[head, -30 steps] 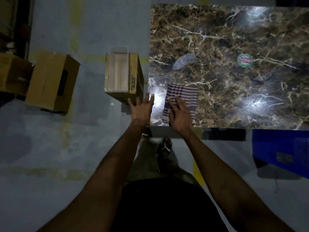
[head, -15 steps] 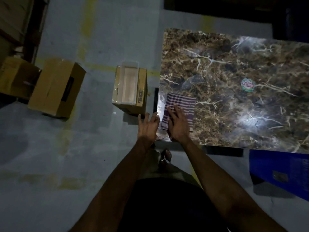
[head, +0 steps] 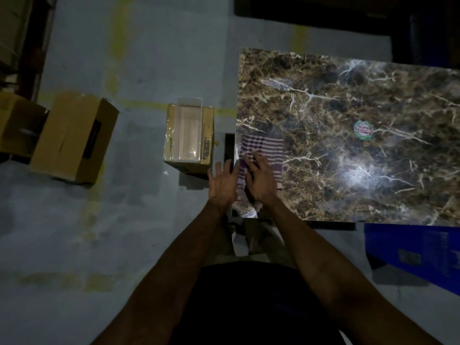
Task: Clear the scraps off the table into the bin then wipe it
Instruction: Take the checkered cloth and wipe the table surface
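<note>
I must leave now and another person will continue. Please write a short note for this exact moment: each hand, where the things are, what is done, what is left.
Right hand: open, fingers spread, pressing flat on the striped cloth at the table's near-left corner.
Left hand: open, at the table's left edge beside the cloth, holding nothing.
Bin: the lined cardboard box on the floor, just left of the table.
Left on the table: one round scrap with a red label, mid-table.
Done: the rest of the table shows no scraps.
Left: bin that scrap, then wipe the whole top.
</note>
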